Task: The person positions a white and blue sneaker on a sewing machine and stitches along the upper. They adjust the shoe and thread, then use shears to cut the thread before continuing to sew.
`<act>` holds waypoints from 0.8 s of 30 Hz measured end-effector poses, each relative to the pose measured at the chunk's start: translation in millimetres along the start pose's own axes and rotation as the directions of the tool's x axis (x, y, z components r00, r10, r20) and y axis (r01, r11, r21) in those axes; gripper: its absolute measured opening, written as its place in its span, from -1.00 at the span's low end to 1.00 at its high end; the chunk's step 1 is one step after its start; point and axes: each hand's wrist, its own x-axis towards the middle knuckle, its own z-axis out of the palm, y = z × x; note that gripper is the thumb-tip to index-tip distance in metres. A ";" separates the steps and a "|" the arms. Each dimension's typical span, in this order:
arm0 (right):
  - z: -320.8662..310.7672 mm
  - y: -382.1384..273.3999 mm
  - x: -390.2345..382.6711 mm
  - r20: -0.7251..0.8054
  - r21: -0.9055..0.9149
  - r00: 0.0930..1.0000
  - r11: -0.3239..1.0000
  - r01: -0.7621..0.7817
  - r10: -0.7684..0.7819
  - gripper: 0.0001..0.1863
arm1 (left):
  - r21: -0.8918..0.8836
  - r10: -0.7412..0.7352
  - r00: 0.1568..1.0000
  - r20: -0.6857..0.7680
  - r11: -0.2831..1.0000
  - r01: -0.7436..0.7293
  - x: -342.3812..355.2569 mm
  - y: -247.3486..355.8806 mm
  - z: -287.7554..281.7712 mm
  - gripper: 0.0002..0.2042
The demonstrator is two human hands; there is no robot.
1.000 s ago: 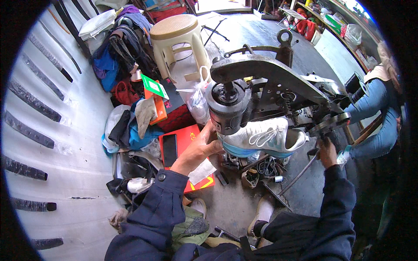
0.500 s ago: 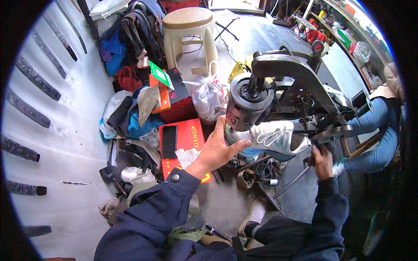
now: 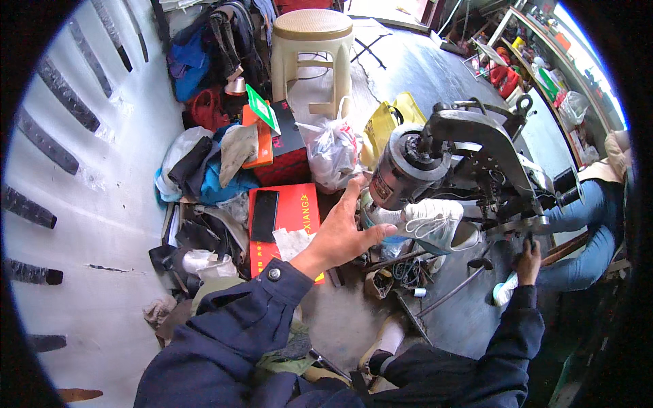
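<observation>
One grey stitching machine (image 3: 469, 146) is standing in the middle, heavy and stiff. One white sneaker (image 3: 428, 221) is sitting on its arm under the head; it is looking light and soft, best held by the sole. The left hand (image 3: 343, 234) is resting with spread fingers against the sneaker's end. The right hand (image 3: 529, 258) is closing on a lever (image 3: 524, 228).

Head-worn fisheye, steeply downward, close
</observation>
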 end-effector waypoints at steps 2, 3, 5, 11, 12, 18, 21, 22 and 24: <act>11.2 -23.5 -10.5 0.374 0.634 0.889 0.627 -0.453 0.263 -0.63 | -0.014 0.109 0.993 -0.053 0.994 -0.110 0.1 3.5 -0.8 -0.19; 11.8 -41.8 -14.5 0.576 0.715 0.732 0.208 -0.667 0.364 -0.64 | -0.001 0.177 0.982 -0.073 0.984 -0.177 0.8 5.7 -2.3 -0.22; 7.6 -87.3 -20.5 0.549 0.666 0.790 0.428 -0.611 0.274 -0.56 | -0.019 0.215 0.975 -0.053 0.976 -0.216 3.0 10.6 -6.6 -0.26; -34.6 -134.0 -12.4 0.605 0.689 0.767 0.342 -0.639 0.216 -0.59 | -0.010 0.307 0.941 -0.146 0.950 -0.311 2.8 20.7 -10.5 -0.49; -35.4 -134.3 -10.9 0.608 0.682 0.763 0.349 -0.643 0.218 -0.59 | -0.016 0.308 0.937 -0.165 0.949 -0.315 -1.1 21.2 -9.6 -0.50; -21.0 -131.0 -13.8 0.600 0.747 0.774 0.204 -0.633 0.202 -0.62 | 0.057 0.281 0.950 -0.139 0.960 -0.276 -17.1 14.2 -9.0 -0.43; -21.4 -129.2 -14.0 0.608 0.723 0.759 0.231 -0.651 0.233 -0.61 | 0.177 0.266 0.958 -0.108 0.953 -0.245 -11.0 4.7 -5.3 -0.31; -23.5 -129.9 -13.5 0.615 0.700 0.745 0.255 -0.667 0.258 -0.61 | 0.146 0.198 0.978 -0.067 0.972 -0.187 -9.3 0.7 -4.9 -0.21; -30.1 -135.1 -11.4 0.585 0.764 0.790 0.201 -0.613 0.183 -0.62 | 0.100 0.143 0.990 -0.010 0.985 -0.141 -6.8 -7.5 -1.8 -0.22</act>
